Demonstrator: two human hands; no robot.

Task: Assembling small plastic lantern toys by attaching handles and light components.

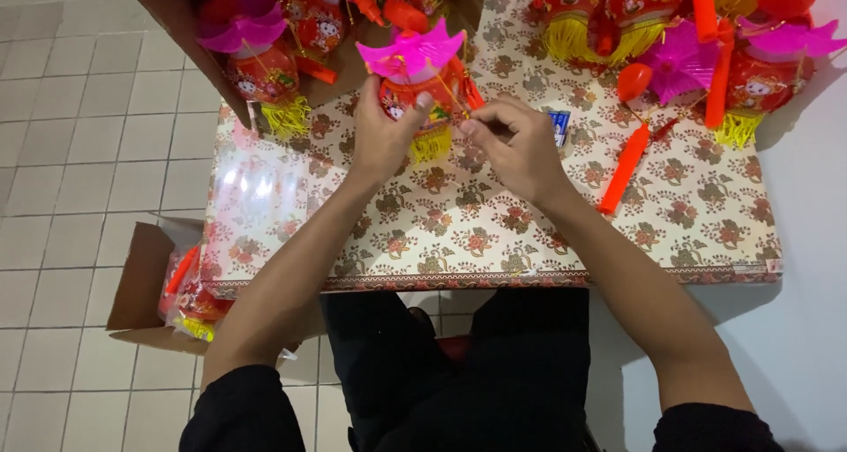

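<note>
Several finished lanterns lie heaped at the far right of the floral-patterned worktop point(494, 231) and in the brown cardboard box point(176, 11) at its far left; one is in hand. The left hand point(381, 139) wraps its grip around the red paper lantern with magenta petal top and yellow fringe point(415, 82), upright near the far edge. The right hand point(520, 148) pinches closed at the lantern's side, on something too small to make out, wrist bent inward. A loose orange plastic stick point(625, 168) lies to the right.
</note>
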